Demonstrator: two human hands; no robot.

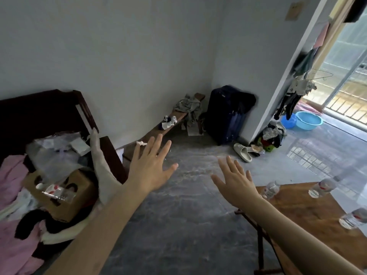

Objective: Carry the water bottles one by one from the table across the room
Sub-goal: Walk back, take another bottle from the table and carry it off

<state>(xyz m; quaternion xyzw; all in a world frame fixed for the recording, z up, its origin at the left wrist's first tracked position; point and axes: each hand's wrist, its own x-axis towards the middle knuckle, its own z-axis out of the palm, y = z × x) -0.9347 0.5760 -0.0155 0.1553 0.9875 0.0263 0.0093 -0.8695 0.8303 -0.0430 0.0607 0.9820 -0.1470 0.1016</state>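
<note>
Three water bottles stand on the wooden tabletop (301, 211) at about four o'clock in the view, so as far as I can judge the carrying is either barely begun or caught between trips. A cardboard box (65, 197) on the cluttered bed (14, 175), at about eight o'clock, holds something clear with a red and white label. It may be a bottle already delivered, but the blur there is too heavy for me to be sure. At least three trips look to be left.

Neither hand carries anything. The left hand (152, 165) hangs in the air over the grey floor (178, 225), fingers straight and fanned apart, palm down, reaching toward eleven o'clock. The right hand (236, 180) is likewise flat and splayed, with nothing in it.

The near-corner bottle (270, 189) stands upright at the tabletop's far left corner, just beside the right hand at its three o'clock, close to the wrist but apart from it. The far-edge bottle (321, 187) stands further along the same edge, also toward three o'clock and well apart from the hand. The right-edge bottle (353, 218) sits at the frame's right border, about four o'clock from the right hand, the farthest of the three. All are well apart from the left hand.
</note>
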